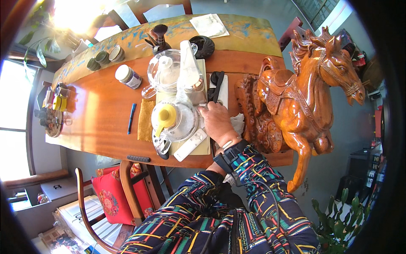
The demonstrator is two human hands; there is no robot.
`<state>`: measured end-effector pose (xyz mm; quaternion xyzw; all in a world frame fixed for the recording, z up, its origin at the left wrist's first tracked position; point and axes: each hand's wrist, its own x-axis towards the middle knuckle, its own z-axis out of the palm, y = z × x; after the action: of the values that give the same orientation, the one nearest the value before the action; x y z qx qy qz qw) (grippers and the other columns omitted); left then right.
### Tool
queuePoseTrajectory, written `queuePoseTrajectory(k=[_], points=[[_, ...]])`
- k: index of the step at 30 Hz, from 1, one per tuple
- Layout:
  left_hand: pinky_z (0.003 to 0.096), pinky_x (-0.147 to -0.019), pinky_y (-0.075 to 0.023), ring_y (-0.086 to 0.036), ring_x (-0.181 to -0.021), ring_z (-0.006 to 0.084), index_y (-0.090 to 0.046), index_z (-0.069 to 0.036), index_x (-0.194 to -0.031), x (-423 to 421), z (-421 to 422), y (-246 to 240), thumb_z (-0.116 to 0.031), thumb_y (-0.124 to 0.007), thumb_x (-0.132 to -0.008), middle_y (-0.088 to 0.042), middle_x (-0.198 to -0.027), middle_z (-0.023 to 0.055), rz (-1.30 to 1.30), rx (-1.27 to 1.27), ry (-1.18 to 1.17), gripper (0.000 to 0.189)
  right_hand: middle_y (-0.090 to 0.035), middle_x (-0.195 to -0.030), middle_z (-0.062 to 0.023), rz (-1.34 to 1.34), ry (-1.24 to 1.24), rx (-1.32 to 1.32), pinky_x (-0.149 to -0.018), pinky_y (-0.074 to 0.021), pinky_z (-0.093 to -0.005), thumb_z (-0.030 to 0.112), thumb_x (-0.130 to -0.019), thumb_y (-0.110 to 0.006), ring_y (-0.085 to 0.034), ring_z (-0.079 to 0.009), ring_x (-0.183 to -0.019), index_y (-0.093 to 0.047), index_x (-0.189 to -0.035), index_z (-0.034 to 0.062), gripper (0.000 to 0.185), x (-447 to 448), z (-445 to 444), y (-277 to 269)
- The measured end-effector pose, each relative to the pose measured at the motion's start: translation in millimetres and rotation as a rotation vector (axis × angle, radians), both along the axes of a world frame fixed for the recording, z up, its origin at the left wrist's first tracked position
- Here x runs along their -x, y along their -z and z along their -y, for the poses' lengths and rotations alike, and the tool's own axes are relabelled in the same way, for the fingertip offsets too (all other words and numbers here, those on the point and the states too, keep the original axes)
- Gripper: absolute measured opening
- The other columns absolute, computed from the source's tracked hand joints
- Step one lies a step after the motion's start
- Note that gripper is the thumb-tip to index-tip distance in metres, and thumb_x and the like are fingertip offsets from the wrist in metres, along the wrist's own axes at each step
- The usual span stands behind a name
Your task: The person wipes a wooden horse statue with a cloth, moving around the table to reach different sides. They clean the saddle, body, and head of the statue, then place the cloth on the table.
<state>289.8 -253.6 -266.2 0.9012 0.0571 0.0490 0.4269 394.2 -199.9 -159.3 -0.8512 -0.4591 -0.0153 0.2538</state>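
Note:
My right hand (217,122) reaches over the right edge of an electric tea-kettle set, fingertips bent down beside its metal-and-glass part (194,90); whether they grip anything is unclear. Left of it stands a glass kettle (187,122) with a yellow-knobbed lid (166,116). A clear glass teapot (165,71) sits behind that. A white remote control (190,145) lies in front of the kettle. Below my right wrist, my left hand (216,168) shows only at the wrist; its fingers are hidden. Crumpled white tissue (238,123) lies right of my right hand.
A carved wooden horse (285,92) stands at the right. On the wooden table (104,127) are a blue pen (132,118), a folded brown cloth (146,120), a white-lidded jar (128,76), small cups (116,54) and a brush holder (161,48). A chair with a red cushion (111,198) stands front left.

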Motion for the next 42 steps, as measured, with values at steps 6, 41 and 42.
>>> queuePoseTrajectory(k=[6,41,42], points=[[0.0406,-0.110,-0.0413,-0.057,-0.125,0.0267,-0.056,-0.020,-0.136,0,-1,3,-0.034,-0.059,-0.091,-0.061,-0.133,0.0106,-0.005,0.024,-0.005,0.047,-0.059,-0.088,-0.0069,0.006,0.037,0.007,-0.077,-0.0433,-0.0434,0.012,-0.091,-0.056,-0.060,-0.0282,-0.089,-0.074,-0.111,0.0152,0.027,1,10,1],[0.0413,-0.110,-0.0411,-0.056,-0.126,0.0266,-0.057,-0.019,-0.136,6,4,5,-0.034,-0.055,-0.095,-0.060,-0.135,0.0104,-0.035,0.247,0.053,0.044,-0.062,-0.095,-0.0159,-0.238,0.235,-0.585,-0.079,-0.0509,-0.0420,-0.003,-0.085,-0.065,-0.062,-0.0362,-0.092,-0.062,-0.129,0.0044,0.044,-11,-15,-33],[0.0413,-0.110,-0.0411,-0.056,-0.126,0.0266,-0.057,-0.019,-0.136,5,4,5,-0.034,-0.055,-0.095,-0.060,-0.135,0.0104,-0.036,0.250,0.055,0.044,-0.061,-0.095,-0.0167,-0.292,0.271,-0.527,-0.080,-0.0506,-0.0437,-0.002,-0.084,-0.065,-0.061,-0.0372,-0.093,-0.062,-0.127,0.0049,0.043,-10,-17,-27]])
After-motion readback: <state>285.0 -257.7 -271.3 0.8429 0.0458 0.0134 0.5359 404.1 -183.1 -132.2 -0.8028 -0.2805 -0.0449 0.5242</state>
